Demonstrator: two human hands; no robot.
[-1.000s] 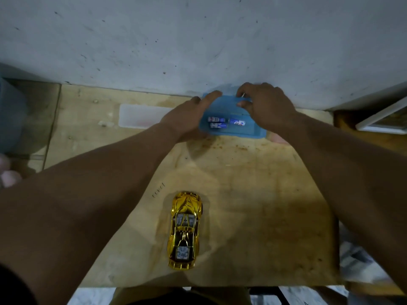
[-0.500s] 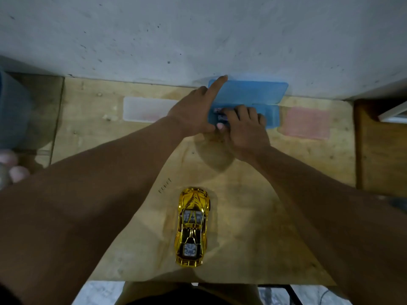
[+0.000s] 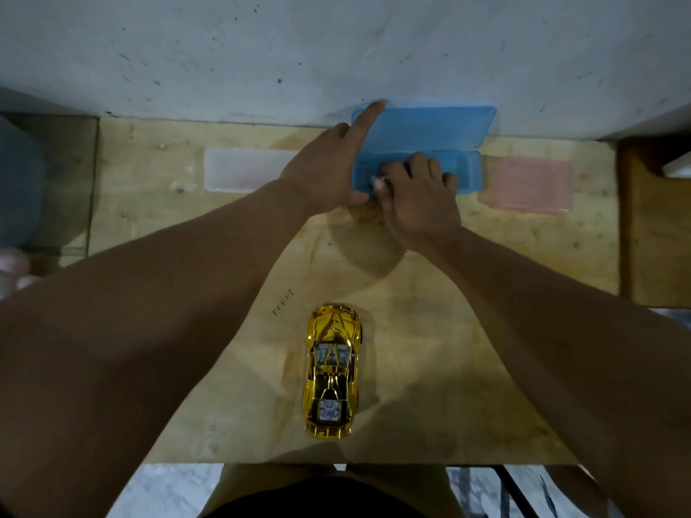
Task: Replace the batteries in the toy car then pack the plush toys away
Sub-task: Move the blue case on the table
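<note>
Your right hand (image 3: 418, 198) is reaching into the tray of the blue hinged case (image 3: 422, 151), fingers curled down over its contents. It's likely pinching a battery, but your knuckles are hiding it, so I can't tell whether you're actually gripping anything. Your left hand (image 3: 329, 170) is bracing the case's left end, index finger lying straight along the raised lid, thumb against the near wall; fingers extended, not clamping. That's probably keeping the lid from dropping and the case from sliding while you're picking.

The lid is leaning on the wall (image 3: 336, 50), so there's no room behind. A clear case (image 3: 243, 170) is sitting to the left and a pink case (image 3: 531, 183) just beside the right end; sideways room is tight.

The gold toy car (image 3: 332, 370) is sitting upright near the front edge of the plywood table (image 3: 467, 349), well apart from the cases, with open board around it. Withdrawing toward yourself is looking like the free path.
</note>
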